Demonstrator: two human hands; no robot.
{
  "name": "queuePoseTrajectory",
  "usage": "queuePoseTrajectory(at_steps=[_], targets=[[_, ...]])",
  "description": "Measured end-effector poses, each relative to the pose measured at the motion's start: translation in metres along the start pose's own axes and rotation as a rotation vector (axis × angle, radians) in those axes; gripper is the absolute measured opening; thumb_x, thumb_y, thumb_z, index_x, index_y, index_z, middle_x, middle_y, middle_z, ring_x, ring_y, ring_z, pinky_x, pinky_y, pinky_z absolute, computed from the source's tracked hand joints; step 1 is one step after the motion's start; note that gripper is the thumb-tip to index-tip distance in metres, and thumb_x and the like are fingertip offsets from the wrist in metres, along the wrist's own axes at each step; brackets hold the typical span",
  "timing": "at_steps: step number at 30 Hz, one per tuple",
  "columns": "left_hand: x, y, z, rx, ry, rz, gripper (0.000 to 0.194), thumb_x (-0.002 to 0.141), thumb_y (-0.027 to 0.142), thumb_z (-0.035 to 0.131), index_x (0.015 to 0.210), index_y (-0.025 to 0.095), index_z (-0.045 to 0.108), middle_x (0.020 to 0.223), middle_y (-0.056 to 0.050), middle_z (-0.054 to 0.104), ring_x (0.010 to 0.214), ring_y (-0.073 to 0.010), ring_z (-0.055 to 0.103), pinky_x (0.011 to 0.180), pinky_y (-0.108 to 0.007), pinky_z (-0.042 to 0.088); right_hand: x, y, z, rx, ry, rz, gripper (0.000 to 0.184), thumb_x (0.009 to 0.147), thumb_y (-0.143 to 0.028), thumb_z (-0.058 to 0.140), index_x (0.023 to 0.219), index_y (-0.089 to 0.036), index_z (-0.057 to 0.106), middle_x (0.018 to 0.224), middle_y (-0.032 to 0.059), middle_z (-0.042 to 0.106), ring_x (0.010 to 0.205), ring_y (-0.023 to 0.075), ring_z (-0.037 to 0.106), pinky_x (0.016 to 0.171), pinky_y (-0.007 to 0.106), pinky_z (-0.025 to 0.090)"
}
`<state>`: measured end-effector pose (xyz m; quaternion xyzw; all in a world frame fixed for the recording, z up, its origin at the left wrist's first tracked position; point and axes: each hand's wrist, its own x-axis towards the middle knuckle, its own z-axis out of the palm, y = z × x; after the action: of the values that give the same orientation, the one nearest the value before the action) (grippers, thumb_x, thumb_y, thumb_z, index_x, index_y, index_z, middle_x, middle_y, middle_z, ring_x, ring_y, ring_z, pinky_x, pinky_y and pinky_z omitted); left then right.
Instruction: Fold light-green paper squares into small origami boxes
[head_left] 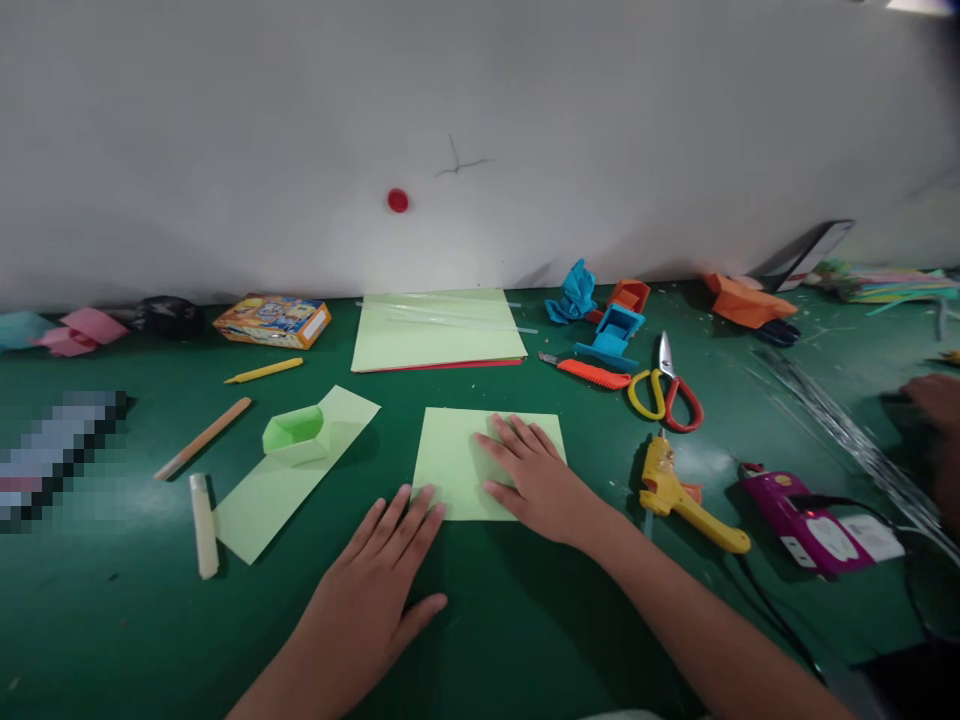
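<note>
A pale green sheet of paper (450,455) lies flat on the green table in front of me. My right hand (534,475) rests on its right half, fingers spread. At the sheet's lower left corner, the fingertips of my left hand (382,575) touch the paper's edge while the palm lies on the table, thumb held apart. Left of the sheet is a pale green paper strip (259,510) with a small folded green paper box (296,437) standing on it. Neither hand grips anything.
Behind lies a paper stack (442,330). To the right are a cutter knife (592,374), scissors (665,385), a yellow glue gun (686,495) and a purple power strip (810,525). A glue stick (203,525) and a pencil (202,438) lie left. Another person's hand (934,400) is far right.
</note>
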<state>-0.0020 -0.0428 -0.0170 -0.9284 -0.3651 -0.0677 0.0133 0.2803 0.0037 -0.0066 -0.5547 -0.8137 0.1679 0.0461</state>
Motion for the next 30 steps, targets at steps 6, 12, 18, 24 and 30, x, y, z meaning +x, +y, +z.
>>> queuePoseTrajectory(at_steps=[6, 12, 18, 24, 30], targets=[[-0.018, -0.007, -0.012, 0.061, 0.037, -0.079, 0.056, 0.102, 0.033, 0.047, 0.157, 0.034, 0.039, 0.158, 0.003, 0.046, 0.156, -0.0327, 0.018, 0.124, -0.063, -0.012, -0.001, 0.0, 0.0, -0.027, -0.008, -0.019, 0.062, 0.106, -0.048, 0.039, 0.162, -0.024, 0.029, 0.171, 0.0107, 0.014, 0.158, 0.0307, 0.004, 0.127, 0.053, 0.013], [0.015, -0.031, -0.029, -0.156, -0.033, -0.051, 0.042, 0.091, 0.012, 0.048, 0.115, 0.031, 0.076, 0.159, 0.001, 0.045, 0.156, -0.0333, 0.019, 0.12, -0.059, 0.029, 0.0, 0.001, 0.006, -0.039, 0.018, -0.033, 0.063, 0.105, -0.049, 0.039, 0.162, -0.024, 0.029, 0.171, 0.011, 0.013, 0.158, 0.032, 0.006, 0.126, 0.054, 0.014], [0.067, -0.07, -0.029, -0.34, -0.197, 0.256, 0.035, 0.085, 0.005, 0.052, 0.083, 0.028, 0.078, 0.145, 0.002, 0.061, 0.143, -0.0269, 0.046, 0.113, -0.045, 0.042, 0.002, -0.001, 0.005, -0.033, 0.017, -0.029, 0.064, 0.104, -0.047, 0.043, 0.162, -0.023, 0.029, 0.171, 0.0117, 0.013, 0.158, 0.0317, 0.007, 0.126, 0.053, 0.012], [0.089, -0.086, -0.023, -0.435, -0.231, 0.216, 0.03, 0.091, 0.041, 0.072, 0.121, 0.041, 0.074, 0.134, 0.0, 0.066, 0.127, -0.0245, 0.055, 0.11, -0.04, 0.042, 0.001, 0.0, 0.006, -0.041, 0.041, -0.044, 0.064, 0.104, -0.047, 0.043, 0.162, -0.023, 0.03, 0.171, 0.0124, 0.015, 0.158, 0.0314, 0.008, 0.126, 0.054, 0.014], [0.085, -0.09, -0.016, -0.265, -0.256, 0.108, 0.055, 0.087, 0.058, 0.071, 0.14, 0.051, 0.056, 0.161, 0.003, 0.041, 0.148, -0.0366, 0.032, 0.121, -0.058, 0.022, 0.001, 0.001, 0.009, -0.061, 0.06, -0.048, 0.064, 0.105, -0.05, 0.04, 0.162, -0.023, 0.03, 0.171, 0.0122, 0.016, 0.158, 0.0317, 0.009, 0.126, 0.053, 0.014]])
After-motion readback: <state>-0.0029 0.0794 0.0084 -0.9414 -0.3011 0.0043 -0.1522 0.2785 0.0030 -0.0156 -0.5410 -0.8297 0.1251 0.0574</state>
